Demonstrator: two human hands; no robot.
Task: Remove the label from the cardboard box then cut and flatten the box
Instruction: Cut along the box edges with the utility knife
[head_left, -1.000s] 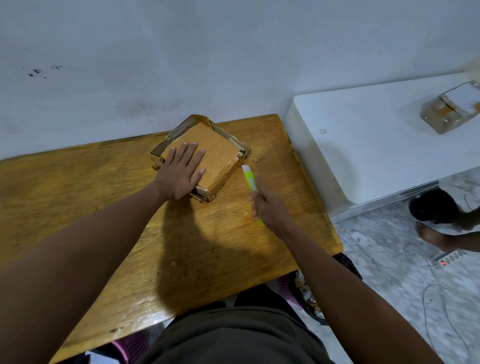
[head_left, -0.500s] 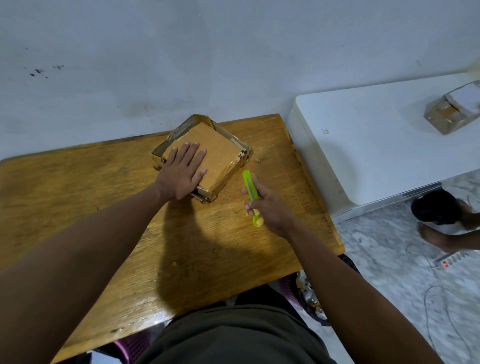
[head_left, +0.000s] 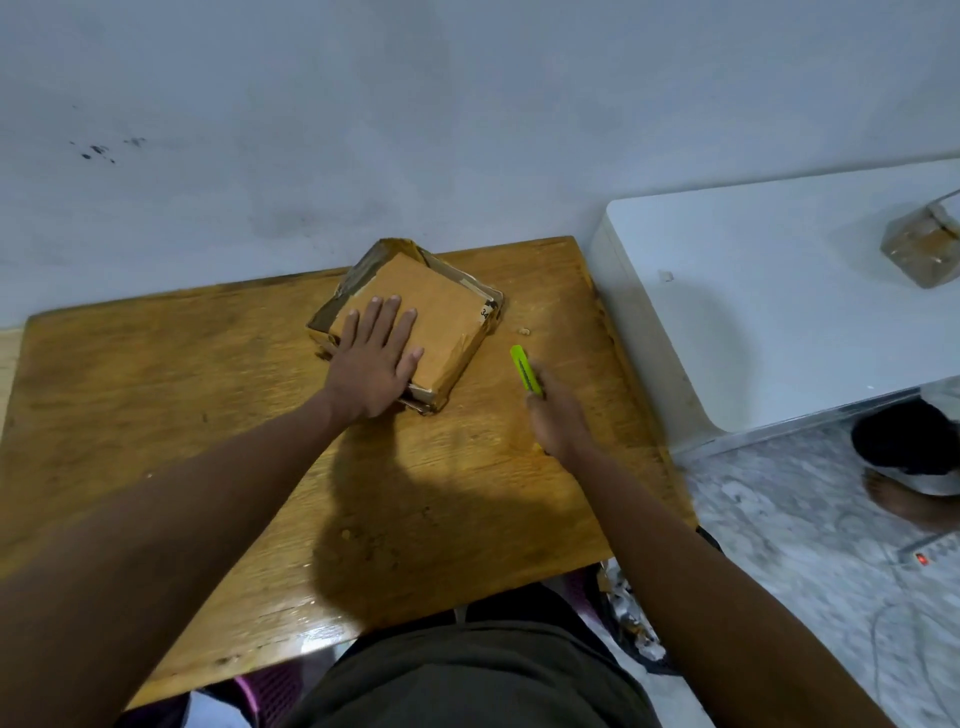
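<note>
A brown cardboard box lies low on the far side of the wooden table, with taped flaps sticking up around its rim. My left hand presses flat on the box's near left part, fingers straight and spread. My right hand grips a lime-green utility knife to the right of the box, tip pointing away from me, a short gap from the box's side. No blade is visible. A small dark printed scrap shows at the box's right corner.
A white table stands to the right with another taped box on it. Another person's foot and a power strip with cables are on the marble floor. A small crumb lies beside the box.
My right hand has drawn the knife a little away from the box and turned it. My left hand stays pressed on the box.
</note>
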